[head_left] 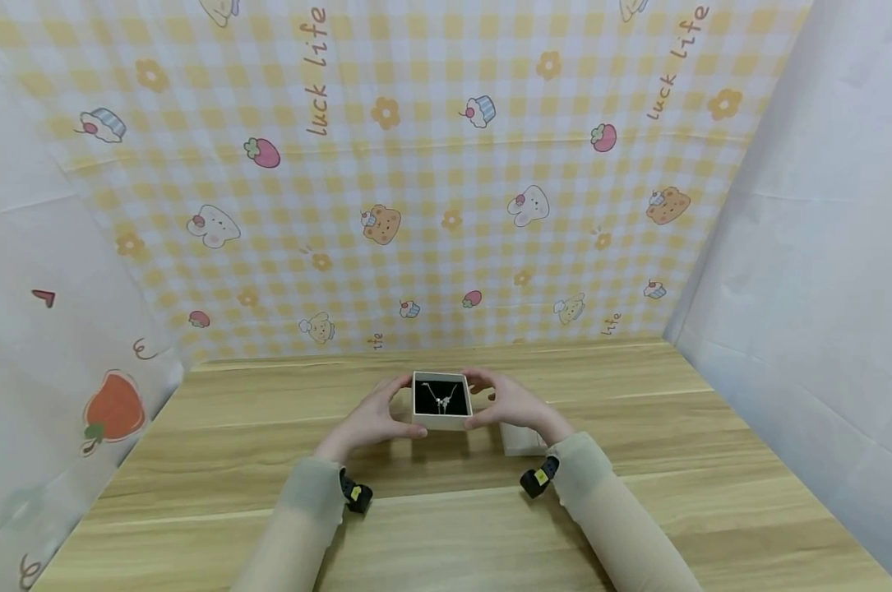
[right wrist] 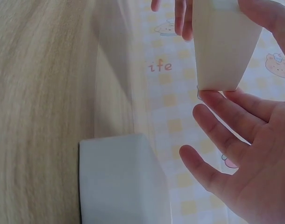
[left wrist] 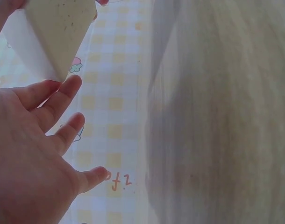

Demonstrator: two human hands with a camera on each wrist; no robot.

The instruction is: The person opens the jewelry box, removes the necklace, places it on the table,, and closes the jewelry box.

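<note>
A small white jewelry box, open at the top, is held up above the table between both hands. On its black lining lies a silver necklace with a small pendant. My left hand grips the box's left side between thumb and fingers. From the right, my right hand pinches the opposite side the same way. In the left wrist view the underside of the box shows, with the left hand's lower fingers spread apart from it. The right wrist view shows fingertips touching the box's edge.
A white box lid or second box part lies on the wooden table beneath the right forearm; the right wrist view shows it too. Behind the table hangs a yellow checked cloth. White cloth covers the right side.
</note>
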